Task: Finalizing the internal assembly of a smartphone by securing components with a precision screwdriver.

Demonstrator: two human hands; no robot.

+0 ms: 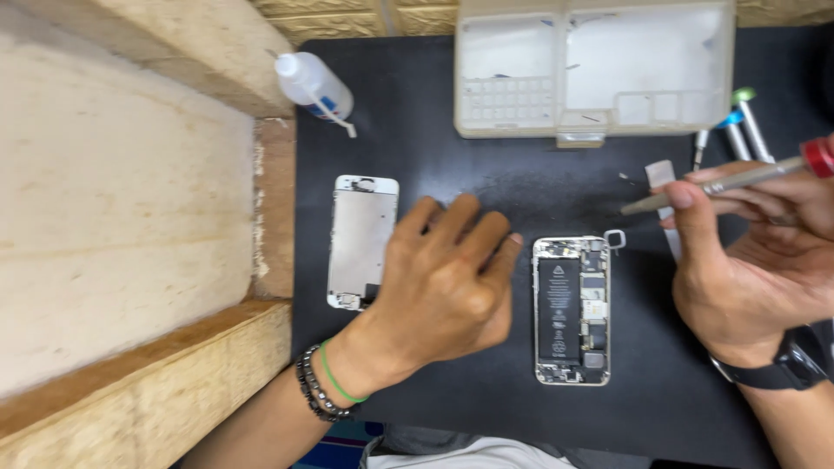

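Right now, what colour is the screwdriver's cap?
Red, on the screwdriver in the right hand; head view.

Your left hand (447, 282) covers the right edge of the detached screen (361, 241) and the mat (486, 182) under your palm — what your fingertips touch is hidden. Your right hand (756, 252) runs off the right edge, and its screwdriver (721, 182) is blurred, the tip too small to tell. The parts tray (599, 65) is cut off at the top.
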